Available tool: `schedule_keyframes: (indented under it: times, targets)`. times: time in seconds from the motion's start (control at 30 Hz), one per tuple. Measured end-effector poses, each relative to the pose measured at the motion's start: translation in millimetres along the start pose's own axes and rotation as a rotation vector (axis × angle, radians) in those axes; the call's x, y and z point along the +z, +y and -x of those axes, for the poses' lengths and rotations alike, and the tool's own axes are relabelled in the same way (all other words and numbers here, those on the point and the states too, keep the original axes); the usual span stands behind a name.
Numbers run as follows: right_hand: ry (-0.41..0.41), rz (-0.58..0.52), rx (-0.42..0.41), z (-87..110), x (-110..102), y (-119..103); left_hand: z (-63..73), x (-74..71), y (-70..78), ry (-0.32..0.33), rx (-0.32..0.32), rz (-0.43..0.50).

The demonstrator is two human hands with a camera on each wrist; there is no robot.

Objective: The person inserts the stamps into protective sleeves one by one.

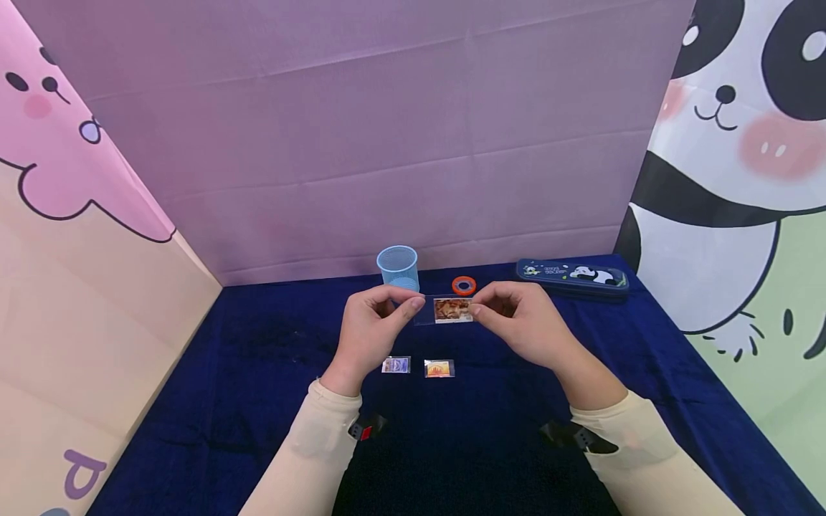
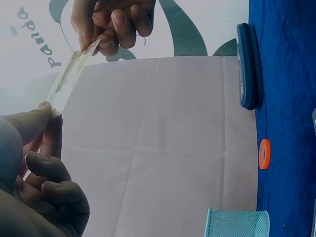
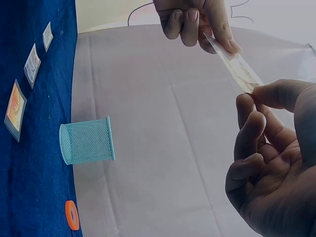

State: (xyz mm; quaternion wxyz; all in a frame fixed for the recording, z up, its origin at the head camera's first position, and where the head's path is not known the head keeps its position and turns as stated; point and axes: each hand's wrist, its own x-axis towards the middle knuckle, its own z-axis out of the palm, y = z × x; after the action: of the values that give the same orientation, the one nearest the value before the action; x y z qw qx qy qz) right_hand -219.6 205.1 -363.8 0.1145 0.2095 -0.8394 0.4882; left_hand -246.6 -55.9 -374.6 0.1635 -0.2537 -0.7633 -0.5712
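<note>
Between both hands, above the dark blue cloth, a small brown picture card sits at the right end of a clear plastic sleeve. My left hand pinches the sleeve's left end between thumb and forefinger. At the other end, my right hand pinches the edge beside the picture. In the left wrist view the sleeve is seen nearly edge-on. On the cloth below lie a purplish sleeved card and an orange-yellow one. The right wrist view shows another small card beyond these.
A light blue mesh cup stands at the back, behind my left hand. To its right lie an orange tape roll and a dark blue panda pencil case. A purple fabric backdrop rises behind the table.
</note>
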Motion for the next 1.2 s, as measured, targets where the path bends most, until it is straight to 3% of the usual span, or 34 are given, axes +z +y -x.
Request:
schedule_keyframes:
  times: [1.2]
  targets:
    - [-0.007,-0.028,-0.033,-0.7,2.4,1.6,1.1,0.6,-2.7,-0.069,-0.007,0.002]
